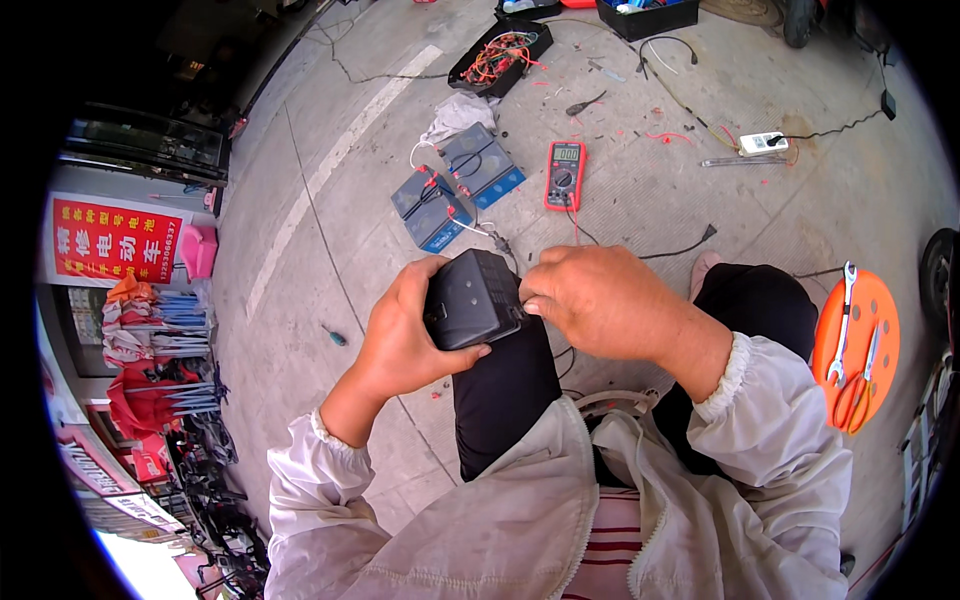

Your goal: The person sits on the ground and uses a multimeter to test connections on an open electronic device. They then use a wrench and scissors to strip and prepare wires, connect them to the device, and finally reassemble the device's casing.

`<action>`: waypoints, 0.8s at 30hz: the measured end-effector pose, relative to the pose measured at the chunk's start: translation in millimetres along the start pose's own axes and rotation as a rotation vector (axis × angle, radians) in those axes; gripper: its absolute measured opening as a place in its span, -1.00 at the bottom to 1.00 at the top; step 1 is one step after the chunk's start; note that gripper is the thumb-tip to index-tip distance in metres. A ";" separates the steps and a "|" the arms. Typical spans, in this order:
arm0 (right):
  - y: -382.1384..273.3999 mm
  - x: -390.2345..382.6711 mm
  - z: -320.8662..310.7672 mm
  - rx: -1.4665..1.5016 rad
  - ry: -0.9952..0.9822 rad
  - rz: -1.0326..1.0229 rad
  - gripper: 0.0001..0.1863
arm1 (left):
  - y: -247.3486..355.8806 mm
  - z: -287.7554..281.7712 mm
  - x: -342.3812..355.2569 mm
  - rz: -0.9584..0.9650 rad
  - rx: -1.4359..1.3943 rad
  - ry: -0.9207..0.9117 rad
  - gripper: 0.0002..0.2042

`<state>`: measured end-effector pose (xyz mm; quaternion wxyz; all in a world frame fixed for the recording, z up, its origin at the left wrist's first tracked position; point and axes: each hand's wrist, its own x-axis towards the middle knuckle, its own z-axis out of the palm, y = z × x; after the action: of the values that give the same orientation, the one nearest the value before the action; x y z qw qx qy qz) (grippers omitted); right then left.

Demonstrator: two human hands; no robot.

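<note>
A black plastic box (pixel 470 300), perhaps a battery case or charger, rests in my left hand (pixel 395 325) above my knee. My left fingers wrap its left side, with the thumb along its lower edge. Pinched together at the box's right end is my right hand (pixel 595 305); what its fingertips hold, if anything, is hidden. Just beyond on the ground lie two blue-and-grey batteries (pixel 484 165), joined by red and white wires. A red multimeter (pixel 566 175) with a lit display lies to their right, its leads running toward me.
An orange stool (pixel 868 330) at right carries a wrench (pixel 842 320) and orange-handled scissors (pixel 858 395). A black tray of wires (pixel 500 55) stands far off, near a pale rag (pixel 460 115). A white power adapter (pixel 763 144), loose cables and a screwdriver (pixel 334 335) lie on the concrete.
</note>
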<state>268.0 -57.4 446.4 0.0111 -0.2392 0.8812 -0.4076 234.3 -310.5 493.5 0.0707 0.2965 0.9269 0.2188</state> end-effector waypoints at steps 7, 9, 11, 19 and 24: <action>-2.1 -2.3 -2.2 -0.022 -0.035 0.035 -0.87 | 11.1 -0.8 3.8 0.103 0.100 -0.019 -0.02; 0.3 -3.3 -0.4 -0.026 -0.051 0.051 -0.86 | 15.4 -0.5 4.9 0.134 0.160 -0.032 0.05; 0.7 -4.2 0.5 -0.027 -0.065 0.067 -0.86 | 19.5 0.3 3.5 0.132 0.228 -0.057 0.13; 1.9 -6.9 8.1 -0.028 -0.069 0.081 -0.86 | 37.1 10.5 -1.7 0.083 0.509 -0.079 0.18; 6.8 -5.7 13.7 -0.008 -0.022 0.069 -0.85 | 42.4 11.3 1.2 0.151 0.754 -0.057 0.18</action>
<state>273.2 -60.9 431.3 0.0337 -0.2133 0.8904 -0.4007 258.2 -274.8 502.4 -0.0340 0.3753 0.9154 -0.1413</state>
